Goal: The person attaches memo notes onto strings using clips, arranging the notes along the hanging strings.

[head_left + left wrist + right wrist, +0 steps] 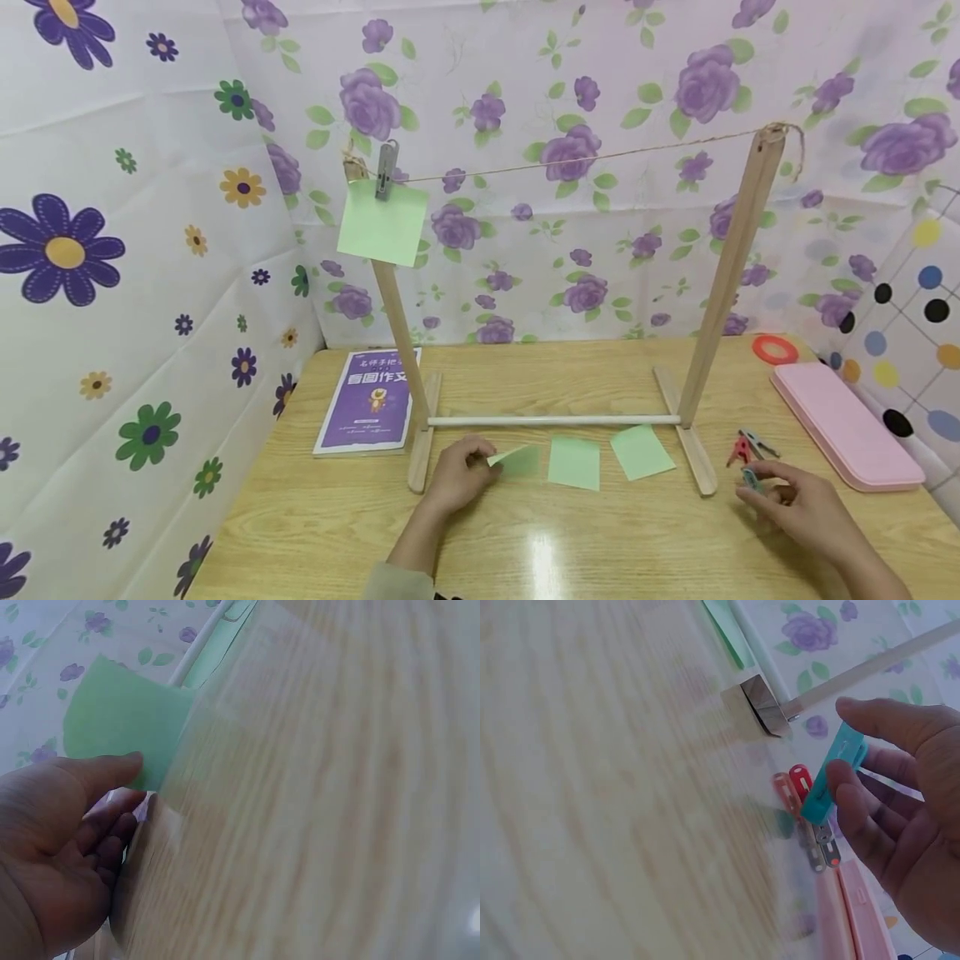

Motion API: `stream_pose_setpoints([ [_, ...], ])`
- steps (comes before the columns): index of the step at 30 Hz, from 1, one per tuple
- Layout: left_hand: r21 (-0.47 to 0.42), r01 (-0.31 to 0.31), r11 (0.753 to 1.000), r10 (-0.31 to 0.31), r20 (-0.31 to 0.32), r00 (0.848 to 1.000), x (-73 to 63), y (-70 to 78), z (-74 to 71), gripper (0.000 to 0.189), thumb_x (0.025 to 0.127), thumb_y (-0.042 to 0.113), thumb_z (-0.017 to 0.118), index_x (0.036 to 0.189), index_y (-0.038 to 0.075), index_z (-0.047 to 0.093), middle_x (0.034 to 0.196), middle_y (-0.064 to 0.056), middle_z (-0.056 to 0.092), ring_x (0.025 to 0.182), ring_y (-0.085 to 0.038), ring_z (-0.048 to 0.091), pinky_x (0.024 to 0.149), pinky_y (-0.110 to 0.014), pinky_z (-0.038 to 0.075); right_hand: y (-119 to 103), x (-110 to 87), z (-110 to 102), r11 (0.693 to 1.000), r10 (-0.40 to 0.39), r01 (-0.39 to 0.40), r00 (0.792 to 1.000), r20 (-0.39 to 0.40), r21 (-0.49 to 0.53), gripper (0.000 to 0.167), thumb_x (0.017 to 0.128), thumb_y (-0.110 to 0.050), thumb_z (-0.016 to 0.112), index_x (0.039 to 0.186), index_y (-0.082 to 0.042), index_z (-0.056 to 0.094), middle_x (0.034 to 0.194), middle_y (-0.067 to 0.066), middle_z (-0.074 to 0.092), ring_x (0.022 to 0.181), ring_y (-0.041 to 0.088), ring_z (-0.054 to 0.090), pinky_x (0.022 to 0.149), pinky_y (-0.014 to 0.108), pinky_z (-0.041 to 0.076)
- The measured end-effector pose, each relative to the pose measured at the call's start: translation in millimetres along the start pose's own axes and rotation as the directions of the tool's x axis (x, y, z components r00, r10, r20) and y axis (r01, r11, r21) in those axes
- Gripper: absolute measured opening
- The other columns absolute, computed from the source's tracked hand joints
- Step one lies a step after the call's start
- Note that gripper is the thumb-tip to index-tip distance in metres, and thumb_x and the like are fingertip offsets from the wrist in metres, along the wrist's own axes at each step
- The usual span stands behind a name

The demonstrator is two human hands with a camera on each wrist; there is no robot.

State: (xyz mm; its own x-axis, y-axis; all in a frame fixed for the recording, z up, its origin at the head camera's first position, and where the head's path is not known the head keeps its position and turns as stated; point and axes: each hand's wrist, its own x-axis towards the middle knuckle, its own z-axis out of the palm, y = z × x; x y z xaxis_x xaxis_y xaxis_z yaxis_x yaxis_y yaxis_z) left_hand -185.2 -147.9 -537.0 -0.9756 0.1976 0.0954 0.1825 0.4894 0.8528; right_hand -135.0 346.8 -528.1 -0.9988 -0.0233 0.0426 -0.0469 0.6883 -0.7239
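The left hand [459, 477] pinches a green note [521, 461] partly raised off the table [300, 533]; the right hand [808, 507] clamps a blue clip [820, 798] in its fingers. Pickup seems in hand; hanging would call for raising both to the string [675, 146].

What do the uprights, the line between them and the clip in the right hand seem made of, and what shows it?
Uprights: probably wood, judging by the pale brown, matt bars.
Line: likely natural-fibre twine, being brown and rough.
Teal clip: apparently plastic, from its even colour and smooth surface; painted metal is possible.
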Motion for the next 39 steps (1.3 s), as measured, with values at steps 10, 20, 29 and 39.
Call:
stream_pose_setpoints([
  [10,-0.164,0.083,0.983,-0.107,-0.140,0.984,3.5,1.1,1.5,0.003,0.093,0.012,0.072,0.095,0.010,0.072,0.092,-0.001,0.070,0.086,-0.015,0.063,0.080,-0.028,0.056,-4.3,4.0,5.2,0.984,-0.175,0.177,0.972,-0.157,0.001,0.036,0.085,-0.015,0.084,0.114,-0.001,0.070,0.079,-0.001,0.072,0.069,0.002,0.066,0.055,0.018,0.056],
  [20,-0.465,0.126,0.877,-0.226,-0.165,0.960,10.0,23.1,-2.8,0.021,0.097,0.017,0.070,0.111,0.003,0.066,0.105,-0.014,0.067,0.081,-0.024,0.072,0.071,-0.034,0.063,-28.1,15.9,0.7,0.954,-0.272,0.292,0.939,-0.212,0.067,0.029,0.083,-0.007,0.085,0.107,0.001,0.072,0.087,-0.001,0.074,0.074,0.002,0.068,0.062,0.017,0.060],
  [29,-0.576,0.059,0.815,-0.241,-0.244,0.939,15.7,42.2,-7.9,0.020,0.095,0.003,0.070,0.112,-0.007,0.068,0.100,-0.014,0.072,0.079,-0.018,0.074,0.077,-0.030,0.064,-58.7,28.3,-5.4,0.931,-0.335,0.359,0.912,-0.237,0.068,0.027,0.090,-0.004,0.076,0.116,-0.001,0.071,0.085,-0.002,0.073,0.064,0.009,0.068,0.051,0.019,0.055],
  [39,-0.594,0.018,0.804,-0.203,-0.246,0.948,22.4,53.3,-9.1,0.025,0.096,0.004,0.070,0.116,-0.010,0.068,0.101,-0.019,0.073,0.085,-0.020,0.075,0.082,-0.030,0.062,-97.0,47.6,-18.0,0.876,-0.439,0.475,0.857,-0.272,0.083,0.032,0.082,0.005,0.081,0.112,-0.004,0.073,0.087,0.001,0.073,0.071,0.003,0.069,0.060,0.014,0.057],
])
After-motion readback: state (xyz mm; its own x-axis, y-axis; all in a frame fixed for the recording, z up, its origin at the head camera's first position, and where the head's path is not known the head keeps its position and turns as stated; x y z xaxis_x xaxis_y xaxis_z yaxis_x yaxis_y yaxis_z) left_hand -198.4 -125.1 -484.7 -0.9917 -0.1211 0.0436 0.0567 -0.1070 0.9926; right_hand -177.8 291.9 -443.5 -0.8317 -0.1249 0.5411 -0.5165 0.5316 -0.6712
